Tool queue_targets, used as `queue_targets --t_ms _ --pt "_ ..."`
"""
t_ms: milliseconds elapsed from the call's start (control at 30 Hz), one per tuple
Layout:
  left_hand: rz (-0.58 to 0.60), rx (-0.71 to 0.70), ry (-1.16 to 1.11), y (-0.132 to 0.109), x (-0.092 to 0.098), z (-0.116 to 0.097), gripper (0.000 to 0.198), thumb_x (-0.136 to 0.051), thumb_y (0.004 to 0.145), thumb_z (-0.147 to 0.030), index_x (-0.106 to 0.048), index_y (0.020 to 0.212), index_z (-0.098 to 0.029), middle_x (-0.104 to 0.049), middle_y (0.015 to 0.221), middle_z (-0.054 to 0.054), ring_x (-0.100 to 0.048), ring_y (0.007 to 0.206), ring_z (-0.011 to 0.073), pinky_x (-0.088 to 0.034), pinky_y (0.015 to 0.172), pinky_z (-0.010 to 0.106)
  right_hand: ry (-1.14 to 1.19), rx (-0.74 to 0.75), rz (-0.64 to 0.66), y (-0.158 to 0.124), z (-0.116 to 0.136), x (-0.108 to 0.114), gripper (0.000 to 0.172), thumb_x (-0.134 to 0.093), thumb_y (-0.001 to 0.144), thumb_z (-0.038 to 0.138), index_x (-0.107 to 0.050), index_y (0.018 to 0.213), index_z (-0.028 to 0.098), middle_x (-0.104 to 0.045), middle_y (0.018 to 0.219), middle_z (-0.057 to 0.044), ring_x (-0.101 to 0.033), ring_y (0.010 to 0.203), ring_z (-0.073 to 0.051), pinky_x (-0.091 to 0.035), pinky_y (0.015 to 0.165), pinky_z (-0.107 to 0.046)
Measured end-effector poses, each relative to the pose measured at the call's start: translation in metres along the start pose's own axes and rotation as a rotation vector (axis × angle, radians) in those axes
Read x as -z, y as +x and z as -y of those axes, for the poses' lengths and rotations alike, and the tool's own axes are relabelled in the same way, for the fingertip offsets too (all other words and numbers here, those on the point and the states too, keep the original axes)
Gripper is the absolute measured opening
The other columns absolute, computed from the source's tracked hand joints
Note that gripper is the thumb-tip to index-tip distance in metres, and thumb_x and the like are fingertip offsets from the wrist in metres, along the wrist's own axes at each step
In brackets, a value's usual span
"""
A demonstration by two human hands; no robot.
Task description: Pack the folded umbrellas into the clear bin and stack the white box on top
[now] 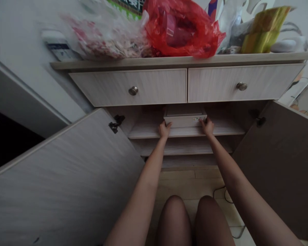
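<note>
A pale flat box (184, 118) with a small coloured label at its front right sits on a cabinet shelf (146, 131), inside the open cabinet. My left hand (165, 130) is at the box's lower left corner, and my right hand (207, 125) is on its front right end. Both hands appear to grip the box from its two ends, with some fingers hidden behind its edges. A lower shelf (184, 147) runs beneath my forearms.
Both cabinet doors, left (61, 177) and right (277, 164), swing open toward me on either side of my arms. Above are two shut drawers (133, 90) with round knobs. A red plastic bag (182, 29) and other bags sit on the cabinet top.
</note>
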State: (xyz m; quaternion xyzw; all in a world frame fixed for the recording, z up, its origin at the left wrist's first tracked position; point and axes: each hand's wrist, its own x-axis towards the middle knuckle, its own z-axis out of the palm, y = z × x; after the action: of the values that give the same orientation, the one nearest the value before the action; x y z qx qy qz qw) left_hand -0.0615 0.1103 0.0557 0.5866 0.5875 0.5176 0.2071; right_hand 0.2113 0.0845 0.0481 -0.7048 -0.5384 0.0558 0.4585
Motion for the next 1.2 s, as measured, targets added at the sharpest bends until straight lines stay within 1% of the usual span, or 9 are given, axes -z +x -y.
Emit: queue_targets --t_ms 133,267,433,633,767,900,1067,1133,1200 --pt "-0.005 -0.036 0.057 0.013 -0.004 0.003 0.024 -0.068 0.08 -0.027 -0.068 0.1 -0.013 -0.072 0.097 0.011 -0.067 0.101 0.0254 -0.049 0.085 0.03 -0.008 0.017 0.004 0.01 -0.001 -0.008 0.044 -0.049 0.09 0.06 -0.057 0.099 0.018 -0.062 0.08 -0.009 -0.055 0.071 -0.022 -0.034 0.066 -0.029" --pt "-0.017 -0.01 0.13 0.022 -0.008 0.007 0.028 -0.068 0.081 -0.029 -0.068 0.103 -0.011 -0.073 0.097 0.013 -0.067 0.1 0.0262 -0.049 0.085 0.03 -0.003 0.028 0.001 0.019 -0.002 -0.016 0.045 -0.049 0.091 0.057 -0.059 0.104 0.016 -0.065 0.088 -0.012 -0.058 0.078 -0.024 -0.036 0.068 -0.029" --pt "-0.005 -0.013 0.15 0.031 -0.011 0.01 0.031 -0.066 0.083 -0.028 -0.069 0.109 -0.012 -0.073 0.105 0.015 -0.068 0.102 0.0262 -0.049 0.085 0.031 -0.002 0.025 0.003 0.029 -0.002 -0.025 0.048 -0.05 0.091 0.055 -0.06 0.113 0.013 -0.068 0.096 -0.016 -0.061 0.083 -0.026 -0.039 0.07 -0.031" --pt "-0.002 0.007 0.186 0.038 -0.014 0.015 0.035 -0.064 0.086 -0.032 -0.069 0.114 -0.011 -0.074 0.106 0.016 -0.068 0.103 0.0261 -0.049 0.085 0.031 -0.008 0.022 0.005 0.04 0.0 -0.03 0.053 -0.048 0.092 0.058 -0.063 0.114 0.012 -0.068 0.101 -0.02 -0.063 0.091 -0.029 -0.041 0.071 -0.032" --pt "-0.003 0.01 0.195 0.041 -0.016 0.017 0.036 -0.064 0.086 -0.031 -0.067 0.118 -0.013 -0.073 0.108 0.016 -0.068 0.106 0.0257 -0.049 0.087 0.03 -0.004 0.022 0.001 0.043 0.002 -0.033 0.054 -0.047 0.093 0.057 -0.061 0.118 0.012 -0.068 0.105 -0.021 -0.063 0.094 -0.031 -0.042 0.073 -0.034" --pt "-0.017 0.013 0.205 0.048 -0.019 0.02 0.034 -0.065 0.086 -0.031 -0.068 0.115 -0.014 -0.073 0.108 0.015 -0.067 0.106 0.0259 -0.049 0.087 0.03 -0.014 0.009 -0.006 0.041 0.003 -0.036 0.051 -0.048 0.093 0.053 -0.06 0.121 0.012 -0.068 0.108 -0.021 -0.063 0.094 -0.031 -0.042 0.076 -0.035" --pt "-0.006 0.062 0.107 0.051 -0.019 0.022 0.026 -0.066 0.083 -0.026 -0.07 0.105 -0.013 -0.074 0.105 0.015 -0.067 0.105 0.026 -0.049 0.089 0.032 -0.013 -0.015 0.034 0.046 0.009 -0.033 0.047 -0.053 0.092 0.049 -0.06 0.12 0.012 -0.068 0.105 -0.02 -0.064 0.095 -0.03 -0.043 0.075 -0.034" --pt "-0.009 0.107 0.069 0.048 -0.016 0.019 0.021 -0.066 0.081 -0.022 -0.071 0.099 -0.012 -0.074 0.1 0.016 -0.068 0.103 0.0269 -0.049 0.089 0.033 0.036 -0.033 0.093 0.047 0.014 -0.027 0.047 -0.055 0.091 0.048 -0.06 0.119 0.012 -0.068 0.106 -0.02 -0.065 0.099 -0.03 -0.046 0.077 -0.035" --pt "-0.037 0.139 0.048 0.045 -0.01 0.013 0.02 -0.066 0.081 -0.021 -0.07 0.098 -0.012 -0.073 0.099 0.017 -0.068 0.103 0.0278 -0.05 0.089 0.035 0.139 -0.023 0.125 0.035 0.017 -0.016 0.049 -0.053 0.091 0.049 -0.059 0.122 0.011 -0.067 0.114 -0.021 -0.063 0.107 -0.03 -0.048 0.083 -0.037"
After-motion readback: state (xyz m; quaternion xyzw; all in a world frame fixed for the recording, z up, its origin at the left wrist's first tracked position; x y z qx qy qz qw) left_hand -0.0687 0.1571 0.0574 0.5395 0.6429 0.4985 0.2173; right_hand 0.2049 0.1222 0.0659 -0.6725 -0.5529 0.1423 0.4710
